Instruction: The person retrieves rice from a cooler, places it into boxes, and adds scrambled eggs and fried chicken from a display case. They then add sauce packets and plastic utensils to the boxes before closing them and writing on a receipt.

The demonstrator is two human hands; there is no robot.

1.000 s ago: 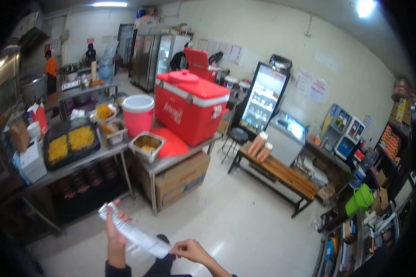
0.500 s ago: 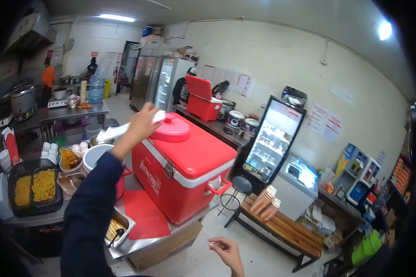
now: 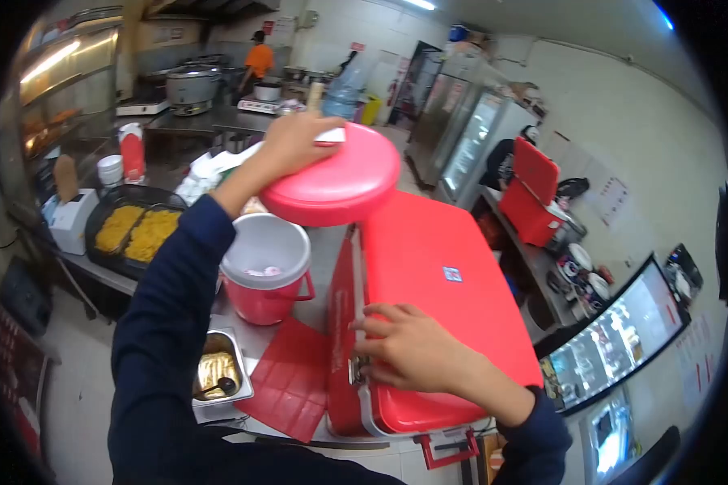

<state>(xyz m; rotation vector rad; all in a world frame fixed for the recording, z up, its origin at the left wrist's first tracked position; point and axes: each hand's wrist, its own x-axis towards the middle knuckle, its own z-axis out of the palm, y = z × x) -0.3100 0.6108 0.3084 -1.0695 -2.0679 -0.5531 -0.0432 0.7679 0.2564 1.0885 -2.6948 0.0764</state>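
My left hand (image 3: pixel 299 144) is closed on a round red lid (image 3: pixel 344 182), holding it up over the far end of the big red cooler (image 3: pixel 445 234). A bit of white paper or cloth (image 3: pixel 332 136) shows at its fingers. My right hand (image 3: pixel 416 349) rests at the cooler's near edge, its fingers spread and bent over a metal latch (image 3: pixel 357 370). Left of the cooler stands an uncovered red jug (image 3: pixel 263 303) with a white rim and lining; small pale pieces lie inside. A red mat (image 3: pixel 291 376) lies beside it.
A steel pan (image 3: pixel 239 372) with yellowish food and a black ladle sits at the near left. Beyond it is a black tray (image 3: pixel 150 196) of yellow food. A second red cooler (image 3: pixel 528 214) stands open on the side counter. A person in orange (image 3: pixel 259 61) is at the back.
The round red lid has risen off the cooler top, now in my left hand. My right hand has come up from beside the table onto the cooler. The view has turned left.
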